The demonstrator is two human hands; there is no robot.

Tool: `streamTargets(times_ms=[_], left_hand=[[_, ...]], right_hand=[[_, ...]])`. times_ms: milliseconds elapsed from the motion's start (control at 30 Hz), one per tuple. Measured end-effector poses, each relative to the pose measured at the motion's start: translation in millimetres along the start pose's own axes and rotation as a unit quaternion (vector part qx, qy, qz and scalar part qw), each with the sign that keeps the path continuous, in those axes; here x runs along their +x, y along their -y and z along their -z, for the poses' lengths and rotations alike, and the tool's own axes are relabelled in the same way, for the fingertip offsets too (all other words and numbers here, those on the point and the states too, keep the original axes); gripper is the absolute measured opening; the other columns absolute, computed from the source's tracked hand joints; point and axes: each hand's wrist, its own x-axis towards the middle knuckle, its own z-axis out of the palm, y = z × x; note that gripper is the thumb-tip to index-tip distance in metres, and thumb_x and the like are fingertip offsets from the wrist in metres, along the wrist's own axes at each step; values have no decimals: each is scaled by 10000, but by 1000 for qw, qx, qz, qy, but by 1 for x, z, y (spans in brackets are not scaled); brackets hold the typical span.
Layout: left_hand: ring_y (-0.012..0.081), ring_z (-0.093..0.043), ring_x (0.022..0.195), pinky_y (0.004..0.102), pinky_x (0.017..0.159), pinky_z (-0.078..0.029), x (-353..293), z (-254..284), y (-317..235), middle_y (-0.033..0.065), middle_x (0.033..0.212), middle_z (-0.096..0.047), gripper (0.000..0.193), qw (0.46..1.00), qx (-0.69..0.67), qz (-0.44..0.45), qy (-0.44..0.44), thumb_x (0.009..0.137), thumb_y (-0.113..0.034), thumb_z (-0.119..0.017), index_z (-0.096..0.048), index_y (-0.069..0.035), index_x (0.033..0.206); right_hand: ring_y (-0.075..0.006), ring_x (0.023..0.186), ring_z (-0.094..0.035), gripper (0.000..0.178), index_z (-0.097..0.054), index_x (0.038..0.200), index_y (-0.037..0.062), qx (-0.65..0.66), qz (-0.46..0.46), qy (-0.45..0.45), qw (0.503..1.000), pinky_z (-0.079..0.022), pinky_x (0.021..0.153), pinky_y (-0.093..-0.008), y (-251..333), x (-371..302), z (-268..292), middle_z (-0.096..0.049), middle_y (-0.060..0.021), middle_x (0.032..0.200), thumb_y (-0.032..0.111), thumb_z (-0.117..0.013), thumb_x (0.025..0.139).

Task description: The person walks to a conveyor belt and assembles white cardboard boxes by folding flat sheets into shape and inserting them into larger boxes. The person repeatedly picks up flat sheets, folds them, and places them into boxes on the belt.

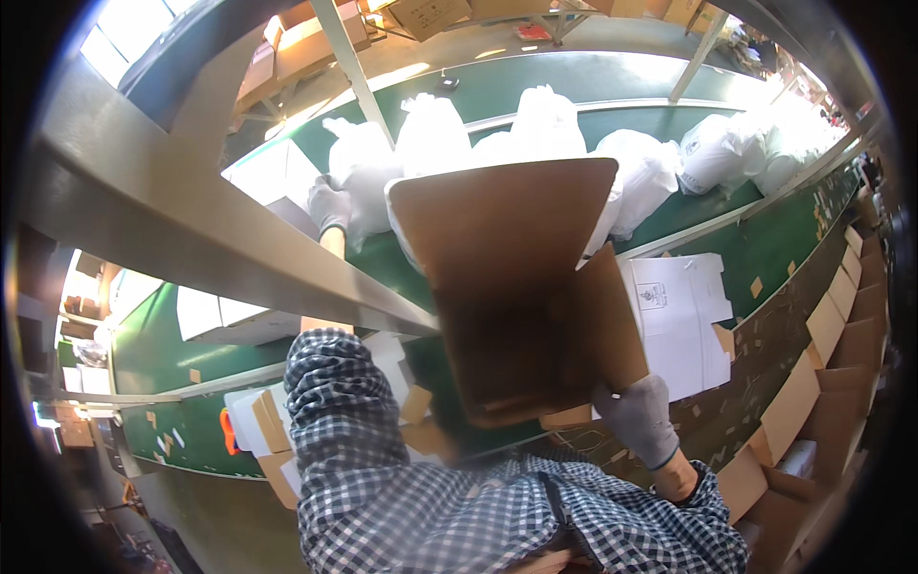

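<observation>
An open cardboard box [516, 287], brown inside, is tilted in front of me with its inside facing me. My right hand [639, 421], in a grey glove, is closed on the box's lower right edge, by a side flap [610, 320]. My left hand [329, 204], also gloved, reaches far forward past a metal post. Its fingers are closed at the left side of a stuffed white plastic bag [366, 187]; the fingertips are partly hidden. More white bags, such as one with a knotted top [547, 120], stand in a row behind the box.
A grey metal post [229, 230] slants across the left side. White boxes [273, 177] stand on the green conveyor [158, 335]. A flattened white carton [674, 325] lies right of the open box. Open brown cartons [813, 402] line the right side. An orange-handled tool [229, 430] lies left.
</observation>
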Motion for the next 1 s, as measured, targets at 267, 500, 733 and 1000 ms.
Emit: streamTargets(times_ms=[267,500,733,1000], left_hand=[[187,-651,844,359,803,-536,-68,88,16,106,964,-710,351,949,-311,-22,-51,949,-129,-677,-648,34,1257],[133,-621,872,297,761,-505,-204,314,83,71,1067,-695,328,905,-350,56,-234,1009,-135,-650,-606,4,1303],[166,-620,853,308,757,-505,-349,396,14,78,1004,-671,260,920,-335,-122,-161,937,-110,-664,-611,-4,1168],[203,-620,831,322,752,-504,-304,246,-131,86,932,-643,186,798,-382,-461,67,855,-81,-681,-617,-12,1015]], right_hand=[[-350,536,-619,291,-657,884,-2,37,-10,21,999,-452,516,-437,-14,10,14,-561,-202,619,217,-570,1054],[-449,663,-670,258,-681,1006,-10,81,-18,-12,996,-496,567,-455,-10,-1,21,-616,-248,707,212,-562,1066],[-455,672,-656,194,-661,966,-19,42,27,-42,998,-505,579,-471,4,-19,43,-616,-247,712,155,-609,1035],[-424,740,-686,228,-702,1035,-16,19,198,-138,970,-546,678,-469,-52,-16,62,-685,-230,810,184,-595,1033]])
